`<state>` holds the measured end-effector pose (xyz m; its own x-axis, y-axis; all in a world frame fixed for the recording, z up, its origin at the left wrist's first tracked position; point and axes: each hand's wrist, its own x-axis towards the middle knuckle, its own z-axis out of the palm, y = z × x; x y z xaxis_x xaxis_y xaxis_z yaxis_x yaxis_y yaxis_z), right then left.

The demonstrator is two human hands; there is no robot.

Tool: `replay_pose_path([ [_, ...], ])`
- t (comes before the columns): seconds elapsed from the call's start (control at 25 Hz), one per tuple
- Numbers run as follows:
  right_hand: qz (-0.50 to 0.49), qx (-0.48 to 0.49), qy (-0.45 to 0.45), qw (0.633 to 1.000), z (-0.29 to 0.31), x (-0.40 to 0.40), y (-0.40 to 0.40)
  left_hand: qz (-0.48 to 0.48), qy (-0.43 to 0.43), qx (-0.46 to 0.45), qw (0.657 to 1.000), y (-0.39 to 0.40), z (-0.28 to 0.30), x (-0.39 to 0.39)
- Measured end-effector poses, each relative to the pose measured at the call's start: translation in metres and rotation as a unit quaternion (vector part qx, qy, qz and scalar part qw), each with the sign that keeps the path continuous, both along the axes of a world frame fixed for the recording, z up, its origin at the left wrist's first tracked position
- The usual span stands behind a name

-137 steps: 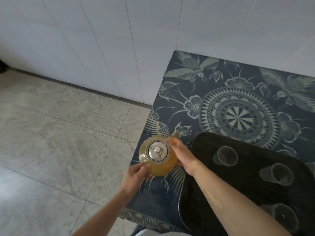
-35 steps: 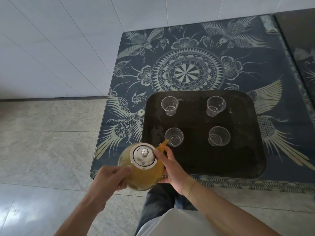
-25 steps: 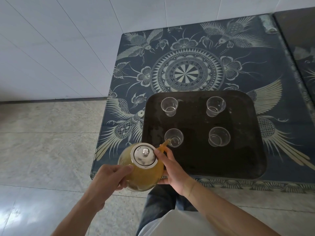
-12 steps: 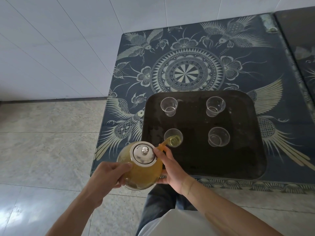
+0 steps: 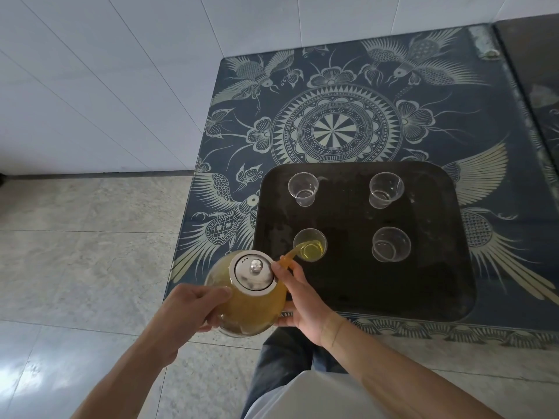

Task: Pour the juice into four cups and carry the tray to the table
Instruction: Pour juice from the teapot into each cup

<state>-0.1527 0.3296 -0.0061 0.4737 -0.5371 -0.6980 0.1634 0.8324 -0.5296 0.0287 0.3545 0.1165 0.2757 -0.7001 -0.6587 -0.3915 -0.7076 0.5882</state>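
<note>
A round glass teapot full of yellow juice, with a steel lid, is tilted over the near left corner of the black tray. My left hand grips its left side and handle. My right hand cradles its right side, one finger on the lid rim. The spout reaches the near left cup, and juice lies in that cup. Three clear cups hold nothing: far left, far right, near right.
The tray lies on a dark blue patterned tabletop set against a white tiled wall. Grey floor tiles spread out to the left. A second dark surface adjoins at the right edge.
The view swung from the table's left corner to face the tray. The teapot has tipped forward over the last second, and juice now fills part of the near left cup.
</note>
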Motion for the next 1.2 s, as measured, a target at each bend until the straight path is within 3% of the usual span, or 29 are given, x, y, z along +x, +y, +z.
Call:
replay_pose_path([
  [1.2, 0.001, 0.001, -0.015, 1.0, 0.007, 0.006, 0.003, -0.012, -0.008, 0.006, 1.0, 0.001, 0.014, 0.0],
])
